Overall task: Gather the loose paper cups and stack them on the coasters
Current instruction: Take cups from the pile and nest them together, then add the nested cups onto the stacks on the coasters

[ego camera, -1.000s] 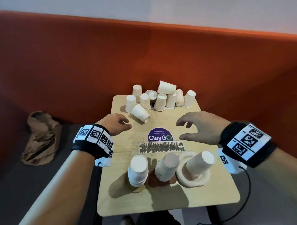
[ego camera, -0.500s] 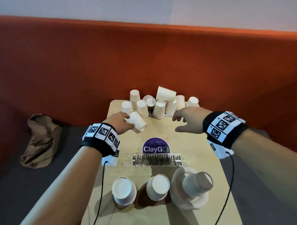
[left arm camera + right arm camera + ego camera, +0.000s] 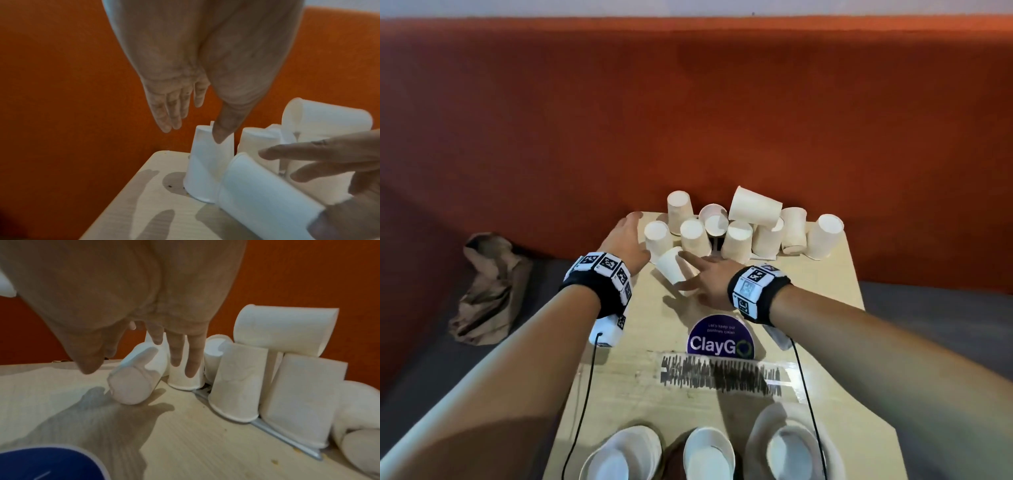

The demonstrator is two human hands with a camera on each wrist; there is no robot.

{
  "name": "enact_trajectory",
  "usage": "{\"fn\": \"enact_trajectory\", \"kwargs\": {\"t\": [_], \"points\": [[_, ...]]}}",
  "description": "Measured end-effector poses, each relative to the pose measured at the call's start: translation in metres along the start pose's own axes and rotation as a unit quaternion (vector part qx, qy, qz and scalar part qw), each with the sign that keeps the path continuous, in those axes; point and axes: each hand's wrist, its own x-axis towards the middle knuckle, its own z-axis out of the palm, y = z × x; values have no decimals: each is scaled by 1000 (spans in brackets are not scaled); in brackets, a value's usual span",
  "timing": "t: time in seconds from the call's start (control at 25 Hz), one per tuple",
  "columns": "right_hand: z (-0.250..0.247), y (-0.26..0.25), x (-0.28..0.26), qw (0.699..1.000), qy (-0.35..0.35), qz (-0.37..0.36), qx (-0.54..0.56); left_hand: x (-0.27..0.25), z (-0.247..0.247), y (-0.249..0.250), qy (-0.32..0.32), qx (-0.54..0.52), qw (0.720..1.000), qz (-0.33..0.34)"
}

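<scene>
Both hands are open, nothing held. Right hand is spread over the tipped cup, which lies on its side at the near edge of the cluster; index and thumb straddle it, and whether they touch it I can't tell. Left hand has straight fingers stretched past the far-left corner of the table, thumb hanging in front of the leftmost upside-down cup; contact unclear. The cluster of loose cups sits along the far table edge, most upside down, one cup lying sideways on top of the others. At the near edge, three cup stacks stand in a row; the right one sits on a pale ring coaster, a dark coaster shows between the left and middle stacks. Mid-table: a round purple ClayGo sticker and a taped strip with scribbles. A crumpled brown paper bag lies on the grey seat to the left, orange backrest behind.
</scene>
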Motion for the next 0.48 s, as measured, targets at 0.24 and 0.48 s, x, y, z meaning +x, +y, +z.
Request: {"fn": "enact_trajectory", "kwargs": {"t": [0.24,0.48], "points": [[27,5,28,998,4,7,61,32,21,1,-44,-61,997,-16],[26,26,16,988,86,64,110,33,40,-6,-9,-166,985,-45]]}}
